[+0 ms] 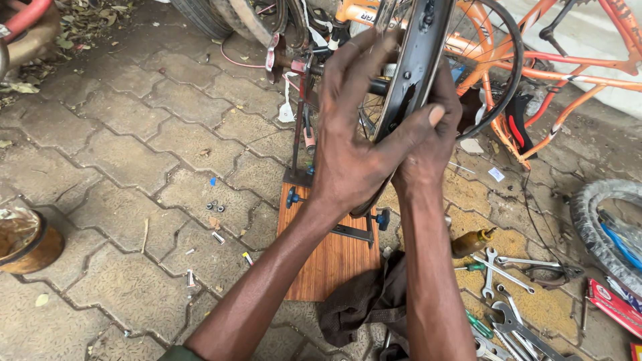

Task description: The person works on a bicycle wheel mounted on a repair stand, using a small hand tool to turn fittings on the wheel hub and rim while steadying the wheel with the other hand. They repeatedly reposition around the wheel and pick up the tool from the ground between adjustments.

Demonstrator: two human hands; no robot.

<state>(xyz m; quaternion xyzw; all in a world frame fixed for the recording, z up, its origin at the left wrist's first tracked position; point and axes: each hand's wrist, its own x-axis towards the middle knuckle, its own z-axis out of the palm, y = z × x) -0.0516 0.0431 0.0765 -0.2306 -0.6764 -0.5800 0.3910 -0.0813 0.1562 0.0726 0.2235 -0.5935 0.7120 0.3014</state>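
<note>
outdoor bicycle repair spot - spanners [498, 267], orange bicycle frame [562, 67], paving [134, 134].

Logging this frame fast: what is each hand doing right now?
Left hand: closed around the black bicycle wheel rim, thumb across its edge.
Right hand: gripping the same rim from the far side; its fingers are mostly hidden.

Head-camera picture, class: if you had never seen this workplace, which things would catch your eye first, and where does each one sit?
In the middle, the left hand and right hand clasp a dark bicycle wheel rim from either side; it stands upright in a stand on a wooden board. An orange bicycle frame fills the upper right. Spanners lie scattered on the paving at lower right, beside a dark rag.
</note>
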